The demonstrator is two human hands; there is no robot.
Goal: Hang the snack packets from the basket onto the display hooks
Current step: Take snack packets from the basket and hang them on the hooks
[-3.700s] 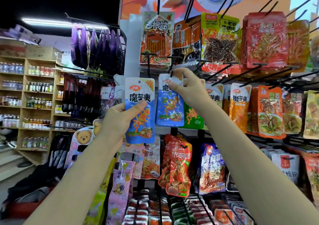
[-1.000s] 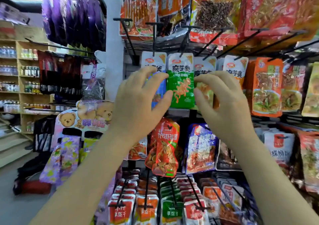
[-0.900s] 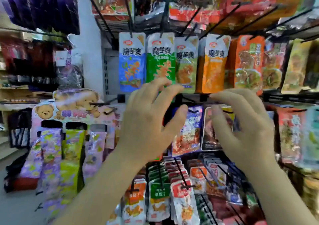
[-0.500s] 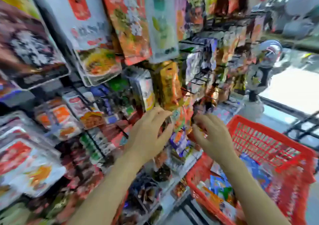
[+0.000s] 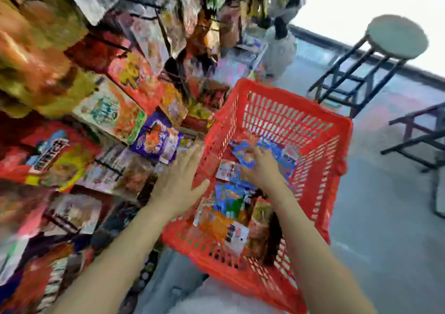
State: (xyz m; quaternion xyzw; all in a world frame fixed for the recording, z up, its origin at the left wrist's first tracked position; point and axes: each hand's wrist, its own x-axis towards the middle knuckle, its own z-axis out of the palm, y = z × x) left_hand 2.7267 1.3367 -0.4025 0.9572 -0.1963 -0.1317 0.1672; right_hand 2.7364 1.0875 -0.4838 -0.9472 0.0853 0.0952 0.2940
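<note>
The red basket [image 5: 277, 111] sits right in the middle of the view, and it is the landmark for everything else. Inside it lies a loose heap of snack packets [image 5: 226, 215], blue, orange and white, spread across the basket floor, blurred by motion so the printing cannot be read.

The right hand [image 5: 258, 166] is down inside the basket, over the far end of the heap. Its fingers are bent onto a blue packet [image 5: 242, 156] there and appear to pinch its edge, though the blur makes the exact hold hard to judge. The right forearm runs from the near right corner of the basket in over the rim.

The left hand [image 5: 179, 183] is at the basket's left wall, level with the rim, palm down, fingers straight and spread, the thumb reaching toward the red mesh. It has hold of nothing.

Left of the basket stands the display rack [image 5: 115, 111], packed with hanging packets in orange, red, purple and yellow, all smeared by movement. Beyond the basket's far right corner stands 1 round stool [image 5: 395, 36] on dark metal legs, well apart from it, on the grey floor [image 5: 385, 217].
</note>
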